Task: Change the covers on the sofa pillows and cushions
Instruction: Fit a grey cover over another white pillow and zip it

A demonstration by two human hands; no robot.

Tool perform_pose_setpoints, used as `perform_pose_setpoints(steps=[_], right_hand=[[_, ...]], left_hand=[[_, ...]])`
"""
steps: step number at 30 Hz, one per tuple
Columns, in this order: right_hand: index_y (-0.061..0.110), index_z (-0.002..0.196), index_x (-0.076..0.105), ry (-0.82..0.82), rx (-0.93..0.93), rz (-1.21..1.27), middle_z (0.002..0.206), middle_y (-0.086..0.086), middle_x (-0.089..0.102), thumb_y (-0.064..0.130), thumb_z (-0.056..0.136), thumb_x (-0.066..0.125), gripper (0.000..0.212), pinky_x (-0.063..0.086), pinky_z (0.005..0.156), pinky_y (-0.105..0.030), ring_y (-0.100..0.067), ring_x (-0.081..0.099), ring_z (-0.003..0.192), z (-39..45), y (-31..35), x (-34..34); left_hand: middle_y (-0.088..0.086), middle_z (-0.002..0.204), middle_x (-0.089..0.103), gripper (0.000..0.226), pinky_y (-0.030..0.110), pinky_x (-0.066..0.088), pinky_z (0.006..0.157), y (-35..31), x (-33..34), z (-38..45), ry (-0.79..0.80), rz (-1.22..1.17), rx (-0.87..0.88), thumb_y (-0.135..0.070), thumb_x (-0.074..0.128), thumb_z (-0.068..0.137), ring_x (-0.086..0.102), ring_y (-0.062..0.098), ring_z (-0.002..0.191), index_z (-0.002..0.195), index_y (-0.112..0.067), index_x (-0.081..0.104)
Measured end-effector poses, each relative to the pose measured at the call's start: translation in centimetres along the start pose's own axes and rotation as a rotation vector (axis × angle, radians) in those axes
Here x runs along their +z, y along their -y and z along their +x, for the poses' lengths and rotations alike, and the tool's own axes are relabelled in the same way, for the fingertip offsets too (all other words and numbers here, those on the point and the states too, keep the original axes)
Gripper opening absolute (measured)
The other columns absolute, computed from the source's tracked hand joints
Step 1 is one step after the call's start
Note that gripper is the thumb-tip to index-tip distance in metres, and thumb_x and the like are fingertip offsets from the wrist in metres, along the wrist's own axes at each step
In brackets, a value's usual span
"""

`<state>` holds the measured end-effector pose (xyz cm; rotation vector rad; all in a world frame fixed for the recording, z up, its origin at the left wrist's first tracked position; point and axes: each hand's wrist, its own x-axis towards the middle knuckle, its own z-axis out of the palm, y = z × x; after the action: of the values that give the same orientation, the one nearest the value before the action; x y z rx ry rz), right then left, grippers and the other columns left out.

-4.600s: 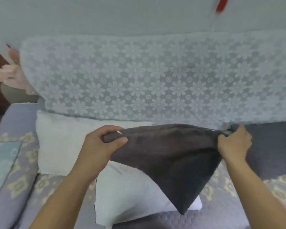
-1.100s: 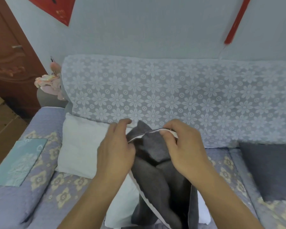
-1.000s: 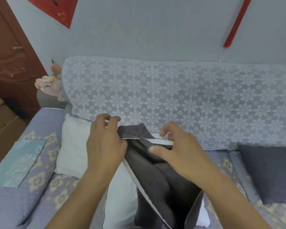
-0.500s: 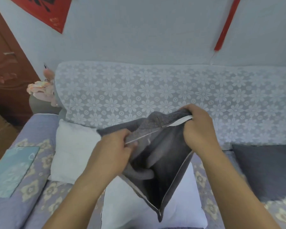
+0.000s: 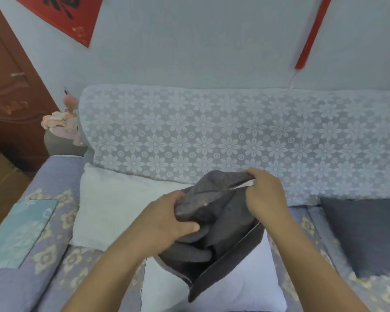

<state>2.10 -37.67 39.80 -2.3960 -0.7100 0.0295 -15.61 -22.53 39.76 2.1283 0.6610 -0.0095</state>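
Observation:
A dark grey pillow cover (image 5: 214,239) hangs bunched between my hands above the sofa seat, its opening with a pale edge turned up. My left hand (image 5: 167,224) grips a gathered fold on its left side. My right hand (image 5: 265,197) pinches the upper right edge of the opening. Directly below lies a bare white pillow (image 5: 245,291). A second bare white pillow (image 5: 113,210) leans against the backrest at the left. A dark grey covered cushion (image 5: 367,233) lies on the seat at the right.
The sofa backrest (image 5: 234,136) wears white lace with a flower pattern. The seat (image 5: 61,255) has a lilac quilted cover. A light blue folded cloth (image 5: 18,233) lies on the left armrest. A brown door (image 5: 7,91) and pink flowers (image 5: 61,122) stand at the far left.
Earlier the cover was held stretched flat between both hands. Since then both hands found its opening, spread it, and my left hand has now gathered more fabric into a bunch.

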Motion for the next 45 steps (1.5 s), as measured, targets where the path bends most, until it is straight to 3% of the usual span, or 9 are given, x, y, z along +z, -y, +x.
perform_pose_setpoints(steps=[3,7,11,16,19,22,31,41,45], right_hand=[[0.014,0.095,0.064,0.062,-0.017,0.253,0.095,0.005,0.06,-0.014,0.077,0.04,0.041,0.039,0.07,-0.012,-0.013,0.056,0.091,-1.0,0.9,0.5],[0.026,0.097,0.065,0.267,0.034,0.407,0.091,0.012,0.067,-0.008,0.087,0.043,0.042,0.043,0.064,-0.007,0.005,0.06,0.082,-2.9,1.5,1.6],[0.034,0.116,0.059,0.517,-0.034,0.422,0.108,0.016,0.069,0.025,0.089,0.069,0.03,0.051,0.086,-0.019,0.002,0.063,0.097,-5.0,0.9,3.1],[0.034,0.099,0.067,0.194,-0.025,0.154,0.086,0.012,0.071,0.013,0.088,0.063,0.024,0.05,0.072,-0.025,-0.013,0.066,0.086,-4.4,-0.7,4.1],[0.04,0.093,0.064,0.225,0.107,0.325,0.086,0.019,0.066,0.0,0.088,0.056,0.041,0.046,0.07,-0.017,-0.006,0.062,0.084,-3.1,-1.2,2.7],[0.041,0.099,0.066,0.351,0.05,0.491,0.094,0.023,0.071,0.001,0.092,0.059,0.041,0.049,0.076,-0.013,0.007,0.064,0.089,-3.1,-0.2,1.8],[0.025,0.117,0.071,0.776,0.124,0.611,0.108,0.007,0.076,0.022,0.093,0.071,0.024,0.053,0.096,-0.027,-0.01,0.071,0.103,-2.6,-0.6,1.8],[-0.002,0.121,0.066,0.84,0.468,0.956,0.117,-0.019,0.071,0.0,0.095,0.058,0.027,0.05,0.104,-0.047,-0.033,0.068,0.112,-2.2,-1.1,3.5],[-0.002,0.117,0.067,0.75,0.458,0.976,0.113,-0.019,0.073,0.002,0.096,0.058,0.023,0.054,0.099,-0.043,-0.035,0.068,0.11,-2.4,-0.8,4.3]], left_hand=[[-0.009,0.091,0.069,0.015,0.036,0.054,0.079,1.8,2.3,0.7,-0.29,0.324,-0.104,-0.038,0.063,0.087,0.066,0.02,0.09,0.102,-0.037,0.061],[-0.009,0.09,0.069,0.037,0.018,0.05,0.078,2.3,3.0,0.9,-0.547,-0.275,-0.074,-0.002,0.05,0.09,0.066,0.003,0.091,0.092,-0.033,0.072],[0.002,0.087,0.077,0.038,0.043,0.058,0.081,1.7,2.6,0.8,-0.544,-0.607,-0.107,0.003,0.045,0.09,0.072,0.023,0.088,0.09,-0.022,0.073],[0.006,0.085,0.074,0.003,0.033,0.053,0.075,1.8,2.2,0.1,-0.253,-0.516,0.001,-0.02,0.067,0.088,0.07,0.018,0.082,0.089,-0.018,0.069],[-0.011,0.095,0.076,0.031,0.026,0.055,0.082,2.6,2.6,0.1,0.107,-0.221,-0.028,-0.038,0.08,0.074,0.072,0.006,0.09,0.102,-0.032,0.068],[-0.017,0.086,0.075,0.012,0.027,0.054,0.079,2.6,3.3,0.5,-0.006,-0.073,-0.008,-0.038,0.077,0.081,0.069,-0.002,0.082,0.09,-0.035,0.072],[0.023,0.112,0.074,0.032,0.039,0.059,0.089,2.8,1.1,0.6,0.016,-0.909,-0.202,-0.002,0.073,0.082,0.072,0.035,0.103,0.114,0.001,0.07],[0.006,0.129,0.07,0.058,0.044,0.048,0.108,3.8,2.4,-0.3,0.363,-0.641,-0.053,-0.014,0.083,0.078,0.065,0.025,0.122,0.133,-0.02,0.062],[-0.006,0.105,0.078,0.025,0.044,0.052,0.103,4.0,3.3,0.1,0.13,-0.417,-0.094,-0.032,0.075,0.082,0.073,0.014,0.103,0.107,-0.03,0.076]])
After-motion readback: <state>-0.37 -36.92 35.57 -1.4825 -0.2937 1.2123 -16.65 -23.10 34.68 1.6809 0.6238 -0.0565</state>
